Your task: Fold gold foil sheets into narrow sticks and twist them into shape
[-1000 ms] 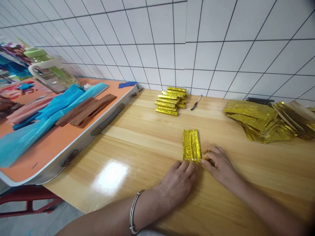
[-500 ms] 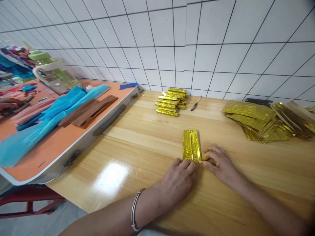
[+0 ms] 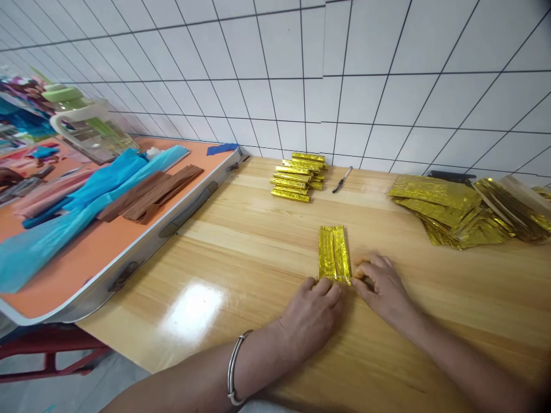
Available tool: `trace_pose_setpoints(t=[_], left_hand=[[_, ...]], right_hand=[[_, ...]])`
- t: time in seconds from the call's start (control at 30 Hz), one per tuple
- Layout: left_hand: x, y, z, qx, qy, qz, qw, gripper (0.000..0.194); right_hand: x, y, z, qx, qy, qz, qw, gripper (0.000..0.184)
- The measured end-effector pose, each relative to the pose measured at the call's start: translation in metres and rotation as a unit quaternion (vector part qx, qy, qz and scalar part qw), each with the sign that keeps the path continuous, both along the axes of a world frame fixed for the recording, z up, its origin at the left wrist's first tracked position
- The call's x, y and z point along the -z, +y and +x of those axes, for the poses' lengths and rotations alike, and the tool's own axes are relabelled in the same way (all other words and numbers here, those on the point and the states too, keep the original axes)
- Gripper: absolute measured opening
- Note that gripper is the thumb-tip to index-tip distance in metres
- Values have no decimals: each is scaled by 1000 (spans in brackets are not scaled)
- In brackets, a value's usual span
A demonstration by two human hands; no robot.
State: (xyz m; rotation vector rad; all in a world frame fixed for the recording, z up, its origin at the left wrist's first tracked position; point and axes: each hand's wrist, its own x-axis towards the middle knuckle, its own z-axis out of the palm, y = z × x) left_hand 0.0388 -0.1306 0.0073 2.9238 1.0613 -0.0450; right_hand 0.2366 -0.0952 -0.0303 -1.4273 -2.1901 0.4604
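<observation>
A shiny gold foil sheet (image 3: 332, 252), folded into a narrow upright strip with a seam down its middle, lies flat on the wooden table (image 3: 241, 241). My left hand (image 3: 314, 312), a silver bangle at its wrist, has its fingers curled onto the near edge of the foil; its fingertips are partly hidden. At the foil's near right corner, my right hand (image 3: 381, 287) pinches the edge between thumb and index finger.
A pile of rolled gold foil strips (image 3: 299, 176) lies by the tiled wall, beside a pen (image 3: 342, 179). Loose gold sheets (image 3: 447, 209) are at the right. On the left, an orange-topped table (image 3: 116, 258) bears coloured crepe strips (image 3: 107, 180) and a bottle (image 3: 92, 123). Another person's hand (image 3: 11, 176) is beyond.
Both my hands stay at the foil's near edge with almost no movement. The view shifts slightly. At far left, the other person's hand moves a little.
</observation>
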Motion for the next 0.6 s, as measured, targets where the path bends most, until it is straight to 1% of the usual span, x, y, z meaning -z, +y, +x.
trace_pose_setpoints(t=[0.17,0.37,0.47,0.53,0.6], left_hand=[[-1,1,1,-5,12,2,1000,20],[-4,3,1,5,32,-15,999,17],[-4,3,1,3,16,-17,1000,14],[-3,4,1,4,9,-20,1000,13],[-3,4,0,7,10,-23,1000,13]], right_hand=[[3,0,-2,6,-12,1,1000,6],[1,-4,-3,18,1,14,1000,8],[-5,-11,-1,-13,14,39,999,10],[-9,-18,0,-44,2,74,996,19],[-11,-26,1,-73,-34,107,991,28]])
